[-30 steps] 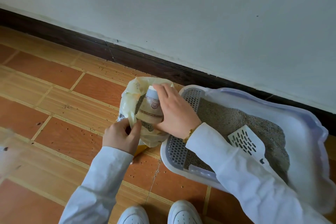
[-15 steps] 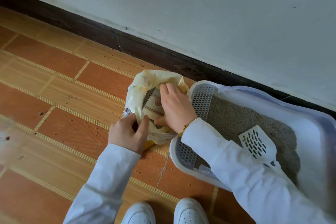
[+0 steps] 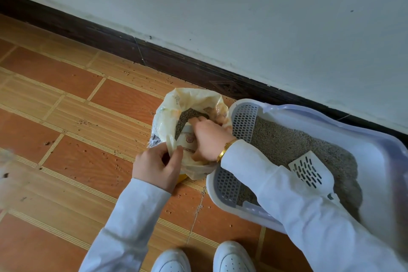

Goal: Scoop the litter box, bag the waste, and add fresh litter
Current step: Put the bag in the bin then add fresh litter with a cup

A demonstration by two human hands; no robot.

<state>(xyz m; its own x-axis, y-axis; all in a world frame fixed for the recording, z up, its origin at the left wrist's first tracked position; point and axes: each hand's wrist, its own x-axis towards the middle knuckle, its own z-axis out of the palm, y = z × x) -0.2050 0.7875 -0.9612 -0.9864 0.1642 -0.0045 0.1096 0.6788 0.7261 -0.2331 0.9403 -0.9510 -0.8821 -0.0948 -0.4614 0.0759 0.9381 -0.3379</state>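
A person in white sleeves crouches on an orange tiled floor (image 3: 66,161), both hands at a pale yellow plastic bag (image 3: 167,112) that stands just beside the litter box (image 3: 364,139) against the wall's dark skirting board (image 3: 176,62). The left hand (image 3: 154,166) pinches the near rim of the bag between thumb and fingers, its grip closed on the thin plastic. The right hand (image 3: 208,139), a gold bangle (image 3: 225,149) at the wrist, reaches down into the bag's mouth with fingers curled on a printed paper cup (image 3: 187,141) half sunk in dark litter; how firm that grip is cannot be told. A white slotted scoop (image 3: 309,171) lies on the grey litter inside the box. Loose grains dot the tiles. Two white shoes (image 3: 203,258) show at the bottom edge.
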